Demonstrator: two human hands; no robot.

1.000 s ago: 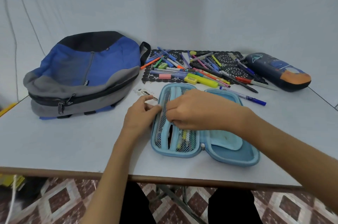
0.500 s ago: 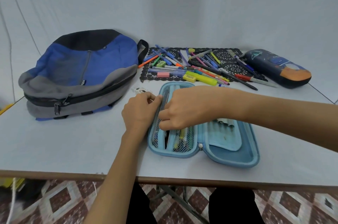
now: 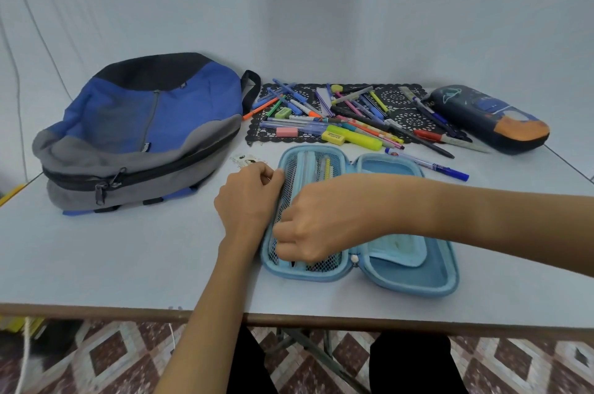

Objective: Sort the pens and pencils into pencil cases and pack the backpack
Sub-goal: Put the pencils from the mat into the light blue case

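Bright, even, cool-toned light falls from above. The backdrop [image 3: 321,8] reads matte, with a smooth gradient that darkens toward its middle. Shadows are soft: a faint one lies on the table [image 3: 112,258] beneath the backpack [image 3: 144,123], another under the right hand [image 3: 318,226] on the case [image 3: 411,268]. Wide-angle stretching enlarges the forearm toward the right edge. Detail is slightly soft overall; the pens [image 3: 353,123] are distinct, their print unreadable. The floor [image 3: 96,358] is dimmer and smeared.

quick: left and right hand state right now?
Left hand: pinches the left rim of the blue pencil case.
Right hand: curled over the case's mesh pocket; grip hidden, cannot tell.
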